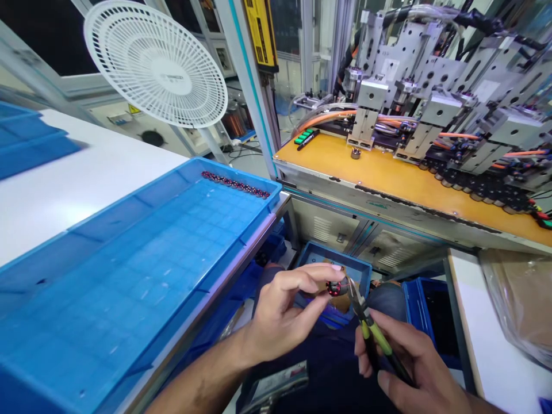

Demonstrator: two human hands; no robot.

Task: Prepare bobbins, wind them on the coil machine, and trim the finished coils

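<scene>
My left hand (287, 313) pinches a small round motor stator (335, 288) with reddish windings between thumb and fingertips. In my right hand (414, 356) are cutting pliers (377, 336) with green and black handles. Their jaws point up and lie right beside the stator's right side; whether they touch a wire there I cannot tell. Below both hands, a blue bin (364, 270) stands on a lower level, partly covered by them. To the left, a large shallow blue tray (142, 253) holds a row of similar stators (235, 184) along its far end.
A white fan (159, 63) rises behind the tray. Ahead is a machine (414, 92) on an orange bench top (328, 158), with one loose stator (355, 153) and a row of dark parts (483, 187). At right, a plastic-covered box (521, 293) rests on a white surface (495, 356).
</scene>
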